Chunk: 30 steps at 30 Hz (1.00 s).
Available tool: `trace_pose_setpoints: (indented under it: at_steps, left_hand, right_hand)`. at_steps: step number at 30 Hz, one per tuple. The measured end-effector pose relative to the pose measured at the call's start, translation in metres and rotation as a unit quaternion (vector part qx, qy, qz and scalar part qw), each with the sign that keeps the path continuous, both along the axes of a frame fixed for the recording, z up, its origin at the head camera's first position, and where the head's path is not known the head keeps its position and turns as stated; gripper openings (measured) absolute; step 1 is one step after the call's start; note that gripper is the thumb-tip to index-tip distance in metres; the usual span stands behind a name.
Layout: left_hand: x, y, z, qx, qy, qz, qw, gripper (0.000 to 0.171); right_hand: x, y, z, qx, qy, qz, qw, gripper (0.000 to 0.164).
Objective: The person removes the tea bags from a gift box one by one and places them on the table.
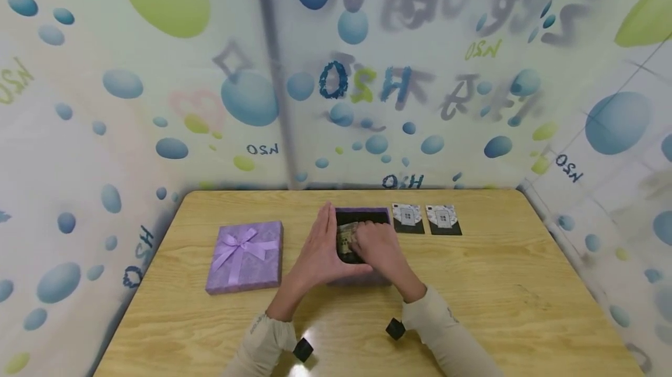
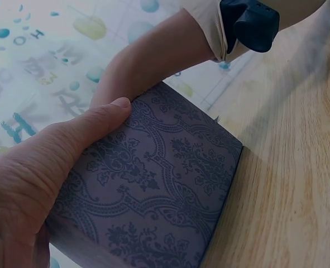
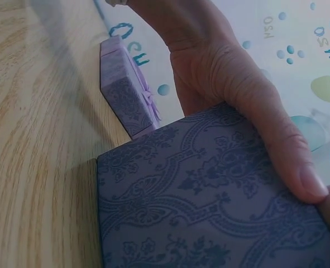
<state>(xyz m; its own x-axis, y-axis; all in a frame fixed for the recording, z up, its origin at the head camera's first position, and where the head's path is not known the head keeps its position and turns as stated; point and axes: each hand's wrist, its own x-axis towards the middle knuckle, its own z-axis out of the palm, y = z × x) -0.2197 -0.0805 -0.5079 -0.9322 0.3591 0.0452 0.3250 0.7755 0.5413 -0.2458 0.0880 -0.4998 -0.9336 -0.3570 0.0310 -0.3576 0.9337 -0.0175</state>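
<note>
A purple patterned gift box (image 1: 367, 278) with a black inside stands near the middle of the table. My left hand (image 1: 318, 251) rests round its near left corner, fingers straight along the left side and thumb stretched over the near rim. In the left wrist view that thumb lies on the top edge of the box (image 2: 165, 184). Down inside the box, my right hand (image 1: 379, 243) has its fingers curled and pinches a small gold-green printed packet (image 1: 345, 238). Its fingertips and part of the packet are hidden; both wrist views show only the outer box wall (image 3: 209, 184).
Left of the box lies its purple lid (image 1: 252, 257) with a ribbon bow. Two flat black-and-white packets (image 1: 408, 218) (image 1: 443, 219) lie to the right near the back edge. A printed curtain (image 1: 336, 132) hangs behind the wooden table (image 1: 504, 295).
</note>
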Motion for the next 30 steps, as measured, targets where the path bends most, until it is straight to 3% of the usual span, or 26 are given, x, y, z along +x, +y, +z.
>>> trace_pose_setpoints:
  at_steps: [4,10,30]
  left_hand:
    - [-0.0001,-0.0018,-0.0007,0.002,0.0,0.0,1.0,0.153]
    - [0.0001,-0.0013,-0.0014,0.009,0.001,0.0,1.0,0.152]
    - [0.0,0.0014,0.0021,-0.001,-0.009,0.003,1.0,0.153]
  right_hand:
    - [0.0012,-0.0004,0.0014,-0.044,0.016,0.005,0.999,0.029]
    - [0.0013,0.0021,0.0033,-0.098,0.003,-0.001,0.995,0.025]
    - [0.0025,0.0082,0.0082,-0.171,-0.003,0.014,0.985,0.011]
